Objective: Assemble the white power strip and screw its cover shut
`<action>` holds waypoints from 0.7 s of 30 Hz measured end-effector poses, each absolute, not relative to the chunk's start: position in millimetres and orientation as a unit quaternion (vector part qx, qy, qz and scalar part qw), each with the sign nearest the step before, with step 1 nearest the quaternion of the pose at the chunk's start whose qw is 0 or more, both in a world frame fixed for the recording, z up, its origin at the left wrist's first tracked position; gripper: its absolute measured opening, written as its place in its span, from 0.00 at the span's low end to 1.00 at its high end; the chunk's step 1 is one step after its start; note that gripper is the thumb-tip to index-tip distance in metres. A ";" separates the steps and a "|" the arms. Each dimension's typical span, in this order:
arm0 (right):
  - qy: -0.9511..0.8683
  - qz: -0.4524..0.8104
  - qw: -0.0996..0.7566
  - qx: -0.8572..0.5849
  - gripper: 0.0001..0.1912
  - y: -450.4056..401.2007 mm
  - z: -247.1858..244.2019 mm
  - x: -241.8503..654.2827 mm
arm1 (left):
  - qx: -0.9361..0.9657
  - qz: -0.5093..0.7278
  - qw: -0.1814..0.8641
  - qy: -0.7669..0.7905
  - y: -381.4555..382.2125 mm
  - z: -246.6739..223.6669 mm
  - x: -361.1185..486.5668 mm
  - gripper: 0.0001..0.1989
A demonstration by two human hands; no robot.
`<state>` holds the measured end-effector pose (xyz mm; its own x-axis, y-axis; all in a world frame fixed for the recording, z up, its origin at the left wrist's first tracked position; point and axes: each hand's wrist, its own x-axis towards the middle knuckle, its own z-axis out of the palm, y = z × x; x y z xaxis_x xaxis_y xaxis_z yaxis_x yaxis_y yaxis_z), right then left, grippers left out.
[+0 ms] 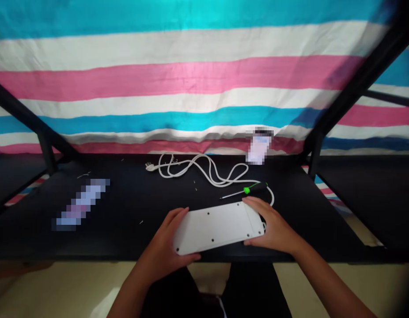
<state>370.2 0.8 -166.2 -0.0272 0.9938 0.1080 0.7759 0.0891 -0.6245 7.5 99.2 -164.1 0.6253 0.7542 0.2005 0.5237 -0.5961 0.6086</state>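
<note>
Black table (pixel 118 234), unreadable pixelated patches (pixel 83 203) (pixel 259 148), power strip (pixel 221 227) within left grip (pixel 166 243) and right grip (pixel 275 227)

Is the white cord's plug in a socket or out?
Out: the plug lies on the black table, its prongs bare.

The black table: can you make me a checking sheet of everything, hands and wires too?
Surface: black tabletop, bearing several things.
Job's things: white case, dark-spotted face showing; green and black screwdriver behind it.
Clutter: pale scraps; pixelated item at left, pixelated item at back right, neither identifiable.
Hands: left hand holds the case's left end, right hand its right end.
Cables: white cable in loose loops, plug at left; other end hidden near the right hand.
Surroundings: striped sheet behind, black bars at both sides.
</note>
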 end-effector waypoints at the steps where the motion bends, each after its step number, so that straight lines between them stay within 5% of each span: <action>1: -0.688 0.200 0.271 -0.642 0.58 0.7 -165.5 370.2 | 0.865 0.227 0.258 0.366 98.8 -162.4 8.2 0.52; 21: -0.720 0.156 0.284 -0.614 0.57 -0.7 -162.4 371.1 | 0.873 0.295 0.211 0.327 89.6 -158.9 11.8 0.46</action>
